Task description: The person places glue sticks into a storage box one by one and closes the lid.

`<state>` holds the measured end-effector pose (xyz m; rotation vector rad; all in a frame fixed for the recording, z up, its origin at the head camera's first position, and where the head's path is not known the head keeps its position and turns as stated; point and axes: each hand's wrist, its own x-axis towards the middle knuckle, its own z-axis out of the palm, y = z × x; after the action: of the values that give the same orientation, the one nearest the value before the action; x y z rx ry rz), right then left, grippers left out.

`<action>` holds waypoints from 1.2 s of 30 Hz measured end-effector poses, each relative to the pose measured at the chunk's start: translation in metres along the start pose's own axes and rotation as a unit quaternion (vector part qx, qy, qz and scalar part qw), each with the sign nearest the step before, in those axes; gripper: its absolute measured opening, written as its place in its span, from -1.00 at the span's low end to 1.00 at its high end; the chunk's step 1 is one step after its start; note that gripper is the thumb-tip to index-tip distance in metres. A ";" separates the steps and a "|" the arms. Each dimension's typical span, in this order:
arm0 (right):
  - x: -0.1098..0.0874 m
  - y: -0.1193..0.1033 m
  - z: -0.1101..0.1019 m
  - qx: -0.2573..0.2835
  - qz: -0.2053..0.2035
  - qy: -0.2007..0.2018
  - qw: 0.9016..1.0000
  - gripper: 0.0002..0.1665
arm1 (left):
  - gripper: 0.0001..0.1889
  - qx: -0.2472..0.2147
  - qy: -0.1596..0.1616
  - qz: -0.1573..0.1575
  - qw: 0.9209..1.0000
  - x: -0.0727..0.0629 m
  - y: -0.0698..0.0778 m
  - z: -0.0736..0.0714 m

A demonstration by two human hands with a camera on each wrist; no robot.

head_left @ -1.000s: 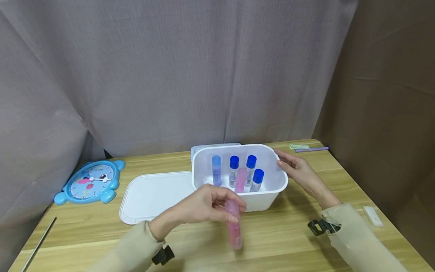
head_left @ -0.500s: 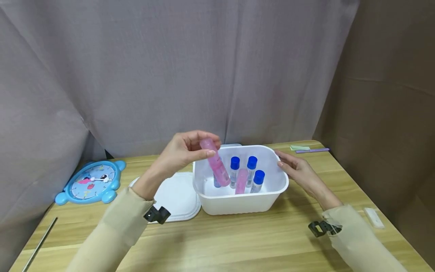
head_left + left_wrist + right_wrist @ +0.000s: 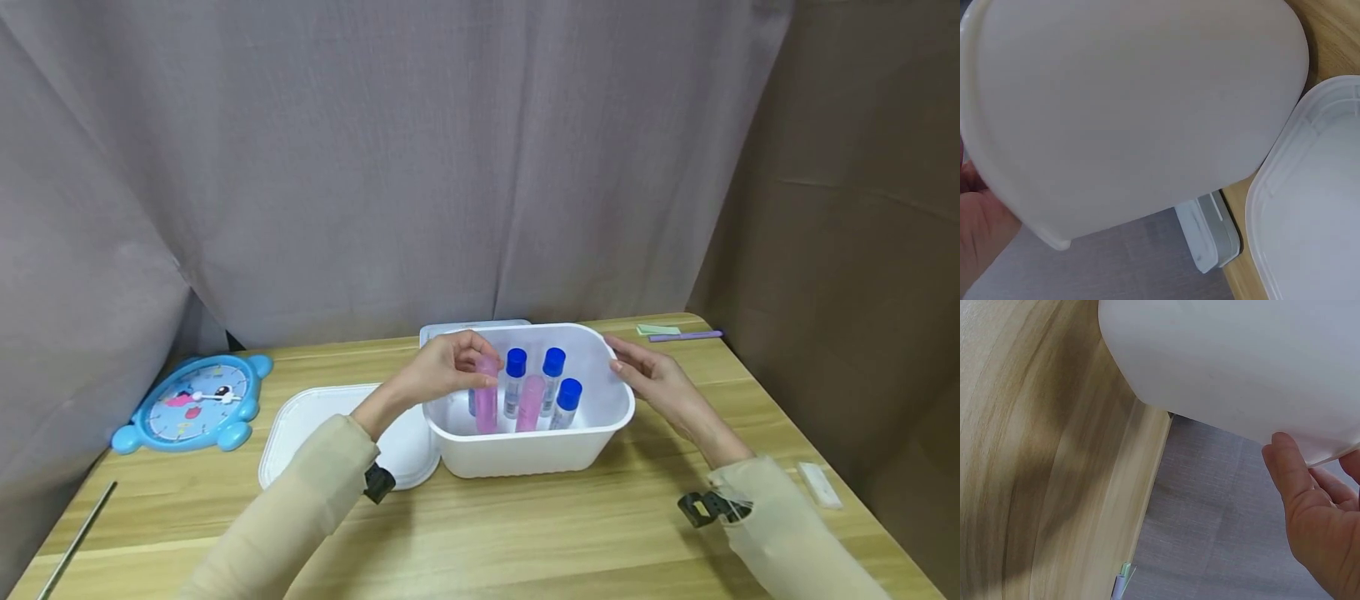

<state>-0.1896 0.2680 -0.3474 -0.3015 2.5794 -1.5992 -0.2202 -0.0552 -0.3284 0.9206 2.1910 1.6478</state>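
In the head view a white plastic bin (image 3: 525,454) stands on the table with several small bottles upright inside. My left hand (image 3: 438,371) reaches over its left end and pinches a slim translucent pink bottle (image 3: 487,408) near the top, low inside the bin. Partly hidden behind that one is a blue bottle. A second pink bottle (image 3: 530,404) and clear bottles with dark blue caps (image 3: 554,362) stand to the right. My right hand (image 3: 663,387) holds the bin's right rim, thumb at the inner edge. In the left wrist view the bin wall (image 3: 1129,125) hides the held bottle.
Left of the bin lies a white lid (image 3: 315,421), and beyond it a blue toy clock (image 3: 198,402). A pale box (image 3: 442,329) sits behind the bin. A purple pen (image 3: 686,336), a white block (image 3: 820,485) and a metal rod (image 3: 78,537) lie near the table edges.
My left hand has brought the pink bottle from in front of the bin, up over the rim and down inside it, turning it upright. The right hand stays at the rim.
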 end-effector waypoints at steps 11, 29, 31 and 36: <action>0.000 -0.001 -0.004 -0.023 0.006 0.001 1.000 -0.27 | -0.70 0.072 -0.034 0.026 0.996 0.008 -0.001 0.004; 0.000 -0.001 -0.006 -0.038 0.000 -0.001 0.999 -0.29 | -0.72 0.146 -0.113 -0.033 0.982 0.009 0.002 0.005; 0.003 -0.002 -0.005 -0.041 -0.002 -0.005 0.999 -0.29 | -0.71 0.152 -0.114 -0.035 0.981 0.008 0.002 0.004; 0.010 -0.003 -0.001 -0.036 -0.002 -0.016 0.999 -0.28 | -0.71 0.168 -0.100 -0.040 0.980 0.003 0.000 0.001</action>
<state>-0.1994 0.2655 -0.3436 -0.3359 2.6190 -1.4926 -0.2219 -0.0529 -0.3281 1.0156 2.3681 1.1122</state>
